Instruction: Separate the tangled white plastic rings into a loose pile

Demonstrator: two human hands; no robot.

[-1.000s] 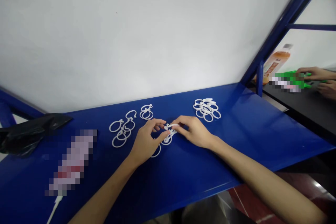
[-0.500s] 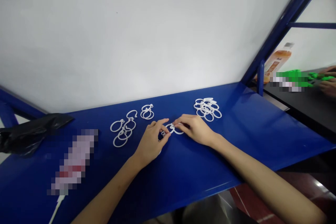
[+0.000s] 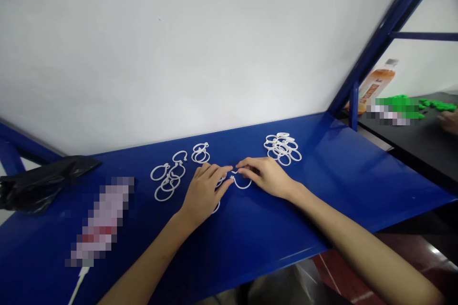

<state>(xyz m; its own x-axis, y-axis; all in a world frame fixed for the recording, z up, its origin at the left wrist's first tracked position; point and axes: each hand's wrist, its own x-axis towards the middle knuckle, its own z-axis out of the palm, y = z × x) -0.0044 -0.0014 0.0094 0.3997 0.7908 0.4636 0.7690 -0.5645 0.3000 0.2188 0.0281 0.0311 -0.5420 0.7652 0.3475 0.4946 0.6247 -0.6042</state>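
Observation:
My right hand [image 3: 263,174] pinches the right side of a white plastic ring [image 3: 243,187], the kind with a small clasp, like a shower curtain ring. A gap shows in this ring at its left side. My left hand [image 3: 203,190] is curled beside it, thumb and index fingertips at the ring's loose ends. Beneath the left hand, parts of other white rings [image 3: 216,208] show; the palm hides the rest. Both hands rest low over the blue table [image 3: 272,228].
Left of my hands lie several loose rings [image 3: 164,193] and a small cluster [image 3: 201,154]. A ring pile [image 3: 282,147] sits at back right. A black plastic bag [image 3: 46,181] and a blurred-out item with a white cable [image 3: 77,286] are left. Another person's hand [image 3: 449,121] is far right.
The ring between my hands now has a visible gap at its left side. My left hand has shifted slightly left, and more of a ring shows below it. The other person's hand has drawn back.

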